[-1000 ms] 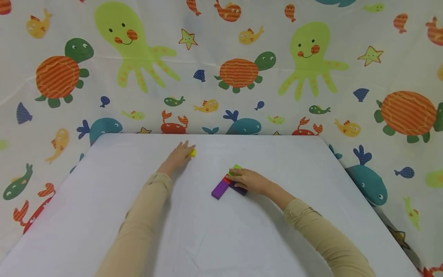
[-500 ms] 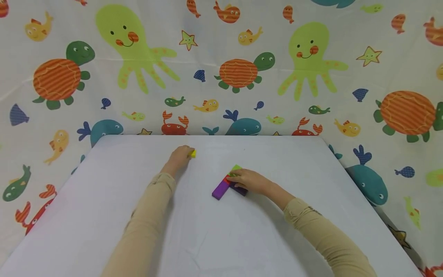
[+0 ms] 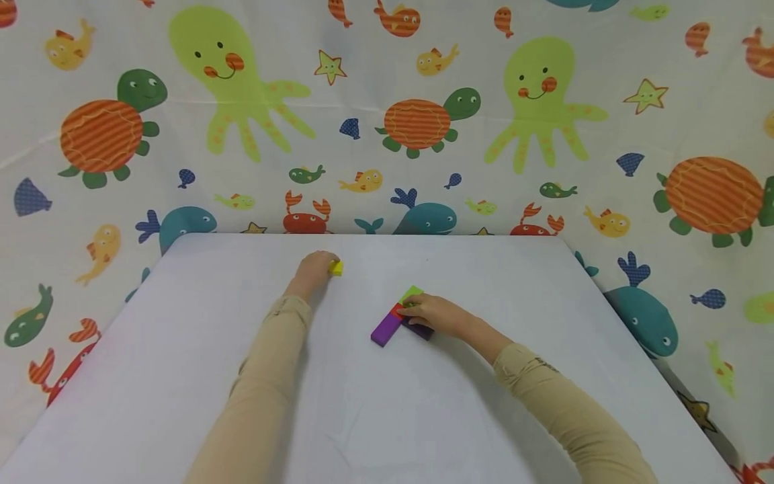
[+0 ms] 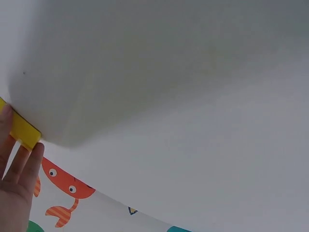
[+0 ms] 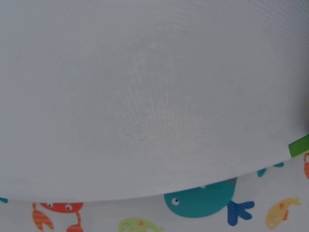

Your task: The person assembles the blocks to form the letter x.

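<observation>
Near the far side of the white table, my left hand (image 3: pixel 313 270) pinches a yellow block (image 3: pixel 336 269). The left wrist view shows the same yellow block (image 4: pixel 25 132) between thumb and fingers. Right of centre, my right hand (image 3: pixel 443 316) rests its fingers on a group of toy blocks. A purple block (image 3: pixel 385 331) lies in line with a red block (image 3: pixel 396 310) and a lime green block (image 3: pixel 413 292). A dark block (image 3: pixel 419 329) branches off under the hand, partly covered. Only the end of a green block (image 5: pixel 300 146) shows in the right wrist view; that hand is out of its frame.
The white table (image 3: pixel 181 349) has its far edge against a hanging cloth (image 3: pixel 387 60) printed with sea animals. This cloth also runs down along both sides of the table.
My left hand's spread fingers have drawn in around the yellow block, which stays at about the same place. My right hand and the joined blocks look unmoved.
</observation>
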A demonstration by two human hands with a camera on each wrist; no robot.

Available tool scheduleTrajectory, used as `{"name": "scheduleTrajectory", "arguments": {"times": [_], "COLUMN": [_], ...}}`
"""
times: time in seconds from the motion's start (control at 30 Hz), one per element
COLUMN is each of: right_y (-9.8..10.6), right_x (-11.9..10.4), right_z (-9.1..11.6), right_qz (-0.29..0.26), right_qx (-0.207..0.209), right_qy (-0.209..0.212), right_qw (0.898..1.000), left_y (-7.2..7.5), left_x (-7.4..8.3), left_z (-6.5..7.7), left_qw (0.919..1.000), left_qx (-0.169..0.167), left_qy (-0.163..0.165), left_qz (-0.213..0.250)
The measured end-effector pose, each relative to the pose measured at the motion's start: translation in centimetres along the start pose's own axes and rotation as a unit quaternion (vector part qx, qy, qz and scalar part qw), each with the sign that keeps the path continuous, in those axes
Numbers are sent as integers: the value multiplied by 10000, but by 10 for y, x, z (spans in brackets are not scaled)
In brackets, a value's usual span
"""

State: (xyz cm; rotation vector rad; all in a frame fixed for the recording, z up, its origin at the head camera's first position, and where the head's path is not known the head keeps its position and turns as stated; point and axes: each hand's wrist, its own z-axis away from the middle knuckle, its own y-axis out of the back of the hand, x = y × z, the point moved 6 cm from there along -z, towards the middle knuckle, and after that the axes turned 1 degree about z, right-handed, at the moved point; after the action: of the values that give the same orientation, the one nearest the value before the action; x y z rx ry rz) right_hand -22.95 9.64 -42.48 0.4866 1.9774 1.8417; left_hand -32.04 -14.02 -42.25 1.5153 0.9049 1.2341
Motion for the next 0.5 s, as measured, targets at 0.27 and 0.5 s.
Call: {"name": "scheduleTrajectory", "arguments": {"times": [0.27, 0.5], "right_y": [-3, 1], "right_x": [4, 4], "right_z": [1, -2], "right_qz": [-281, -291], "right_qx": [56, 77], "right_qy": [-65, 60], "right_qw": [9996, 9995], "left_y": [-1, 9], "left_x": [4, 1], "left_z": [1, 6], "left_qw": [9994, 9984], "left_qx": [-333, -504], "left_qy": [53, -34], "left_qz": [16, -270]}}
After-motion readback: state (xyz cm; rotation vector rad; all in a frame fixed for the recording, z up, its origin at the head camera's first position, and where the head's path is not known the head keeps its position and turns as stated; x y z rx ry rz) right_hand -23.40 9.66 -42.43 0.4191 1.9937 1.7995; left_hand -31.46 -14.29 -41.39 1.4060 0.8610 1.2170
